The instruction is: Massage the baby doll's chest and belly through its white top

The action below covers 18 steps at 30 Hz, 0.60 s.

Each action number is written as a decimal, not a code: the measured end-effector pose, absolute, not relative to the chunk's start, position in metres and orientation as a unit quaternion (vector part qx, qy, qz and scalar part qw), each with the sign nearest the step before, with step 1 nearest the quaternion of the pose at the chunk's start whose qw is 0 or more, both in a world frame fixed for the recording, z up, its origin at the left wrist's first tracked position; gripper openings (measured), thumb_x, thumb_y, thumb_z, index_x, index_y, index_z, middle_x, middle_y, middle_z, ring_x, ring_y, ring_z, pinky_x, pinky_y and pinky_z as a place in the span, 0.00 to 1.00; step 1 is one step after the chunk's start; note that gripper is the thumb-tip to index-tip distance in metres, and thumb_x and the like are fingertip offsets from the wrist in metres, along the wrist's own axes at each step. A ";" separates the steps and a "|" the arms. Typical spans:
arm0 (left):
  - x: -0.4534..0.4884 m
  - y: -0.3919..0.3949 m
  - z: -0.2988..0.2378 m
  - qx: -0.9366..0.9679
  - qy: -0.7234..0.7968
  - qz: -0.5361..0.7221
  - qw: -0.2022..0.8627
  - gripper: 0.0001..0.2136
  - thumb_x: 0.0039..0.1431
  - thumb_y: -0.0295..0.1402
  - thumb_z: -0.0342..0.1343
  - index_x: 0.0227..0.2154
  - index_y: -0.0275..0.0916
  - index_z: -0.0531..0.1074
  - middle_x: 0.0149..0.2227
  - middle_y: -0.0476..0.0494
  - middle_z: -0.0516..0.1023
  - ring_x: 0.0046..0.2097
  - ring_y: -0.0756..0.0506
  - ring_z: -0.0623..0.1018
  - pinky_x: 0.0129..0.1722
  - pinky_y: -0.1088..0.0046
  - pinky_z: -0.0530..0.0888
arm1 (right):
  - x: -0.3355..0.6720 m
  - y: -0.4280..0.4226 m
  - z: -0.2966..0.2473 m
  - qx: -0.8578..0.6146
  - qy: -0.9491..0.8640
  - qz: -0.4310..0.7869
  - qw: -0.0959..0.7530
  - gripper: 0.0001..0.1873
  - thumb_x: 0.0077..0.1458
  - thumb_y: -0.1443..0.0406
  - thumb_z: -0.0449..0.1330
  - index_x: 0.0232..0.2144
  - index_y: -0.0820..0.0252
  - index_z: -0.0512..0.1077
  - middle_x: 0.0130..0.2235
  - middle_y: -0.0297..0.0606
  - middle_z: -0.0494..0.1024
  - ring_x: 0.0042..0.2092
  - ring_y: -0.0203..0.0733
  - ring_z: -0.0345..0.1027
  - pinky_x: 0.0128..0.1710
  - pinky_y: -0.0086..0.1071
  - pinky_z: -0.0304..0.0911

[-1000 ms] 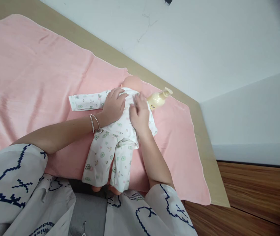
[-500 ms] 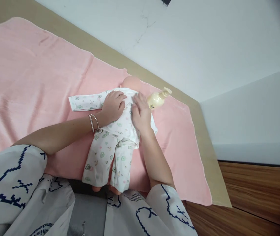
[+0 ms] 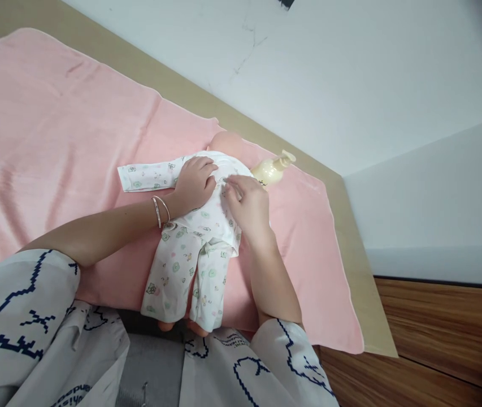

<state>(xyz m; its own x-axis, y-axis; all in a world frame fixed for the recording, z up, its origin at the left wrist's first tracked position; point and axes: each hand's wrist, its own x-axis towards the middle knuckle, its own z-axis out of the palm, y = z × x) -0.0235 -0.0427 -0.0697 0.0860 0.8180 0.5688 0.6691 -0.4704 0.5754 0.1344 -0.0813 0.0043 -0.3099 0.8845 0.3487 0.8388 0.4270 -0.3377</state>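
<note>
A baby doll lies with its head away from me, dressed in a white printed shirt and matching trousers. My left hand rests flat on one side of the shirt's chest, fingers extended and thumb apart. Across from it, my right hand has its thumb and fingertips drawn together at the middle of the chest, pinching the shirt's fabric. One long sleeve stretches out to the left. Behind my right hand stands or leans a pale yellow pump bottle, partly hidden.
A pink blanket lies under the doll on a tan tabletop. A white wall borders the far side. Wood-patterned boards show at the lower right.
My right hand has turned inward, its fingers going from lying along the shirt to pinched together at mid-chest. My left hand has stayed in place.
</note>
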 end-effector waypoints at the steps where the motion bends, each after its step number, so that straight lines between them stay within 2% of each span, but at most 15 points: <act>1: -0.024 -0.042 -0.070 0.732 0.506 0.448 0.083 0.15 0.61 0.26 0.46 0.45 0.39 0.75 0.51 0.39 0.78 0.56 0.39 0.74 0.61 0.54 0.69 | 0.133 -0.090 0.013 -0.540 -0.807 0.042 0.236 0.14 0.64 0.64 0.52 0.39 0.57 0.78 0.43 0.43 0.83 0.49 0.50 0.75 0.53 0.45 0.68; 3: -0.023 -0.042 -0.072 0.731 0.502 0.455 0.082 0.16 0.60 0.26 0.46 0.45 0.39 0.75 0.51 0.39 0.78 0.56 0.39 0.74 0.61 0.54 0.69 | 0.130 -0.108 0.027 -0.532 -0.826 0.055 0.176 0.11 0.64 0.61 0.56 0.34 0.56 0.77 0.35 0.39 0.82 0.41 0.47 0.74 0.43 0.39 0.67; 5: -0.023 -0.040 -0.074 0.729 0.501 0.459 0.080 0.16 0.60 0.26 0.46 0.45 0.39 0.76 0.51 0.38 0.78 0.56 0.39 0.74 0.61 0.54 0.69 | 0.127 -0.125 0.036 -0.492 -0.863 0.075 0.084 0.10 0.63 0.57 0.60 0.35 0.56 0.75 0.34 0.37 0.80 0.38 0.45 0.73 0.37 0.36 0.63; 7: -0.023 -0.039 -0.075 0.729 0.504 0.456 0.079 0.16 0.60 0.26 0.46 0.45 0.38 0.76 0.52 0.38 0.78 0.56 0.39 0.74 0.61 0.55 0.69 | 0.123 -0.137 0.038 -0.440 -0.895 0.068 -0.003 0.12 0.61 0.54 0.64 0.37 0.56 0.74 0.36 0.37 0.79 0.38 0.45 0.72 0.35 0.35 0.60; 10: -0.023 -0.039 -0.075 0.731 0.509 0.446 0.082 0.16 0.60 0.27 0.46 0.46 0.37 0.76 0.53 0.37 0.78 0.57 0.38 0.74 0.62 0.55 0.68 | 0.119 -0.145 0.035 -0.409 -0.908 0.012 -0.093 0.13 0.58 0.57 0.67 0.39 0.59 0.73 0.38 0.40 0.79 0.41 0.49 0.73 0.35 0.37 0.59; 15: -0.023 -0.040 -0.072 0.731 0.509 0.446 0.087 0.16 0.60 0.27 0.46 0.46 0.39 0.76 0.52 0.37 0.78 0.56 0.38 0.74 0.61 0.53 0.69 | 0.116 -0.142 0.030 -0.410 -0.902 -0.015 -0.137 0.02 0.61 0.68 0.61 0.38 0.60 0.73 0.36 0.40 0.79 0.39 0.48 0.74 0.35 0.37 0.57; 18: -0.023 -0.041 -0.071 0.731 0.510 0.445 0.087 0.16 0.60 0.27 0.46 0.46 0.39 0.76 0.52 0.38 0.78 0.56 0.38 0.74 0.61 0.53 0.69 | 0.117 -0.141 0.029 -0.401 -0.907 -0.028 -0.127 0.08 0.62 0.73 0.55 0.34 0.59 0.73 0.33 0.39 0.79 0.37 0.46 0.73 0.34 0.37 0.56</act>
<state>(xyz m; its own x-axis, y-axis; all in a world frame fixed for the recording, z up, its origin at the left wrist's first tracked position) -0.0234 -0.0413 -0.0711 0.0841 0.8228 0.5621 0.6678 -0.4652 0.5811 0.1175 -0.1414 0.0289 -0.6466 0.7339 -0.2082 0.7197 0.6773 0.1523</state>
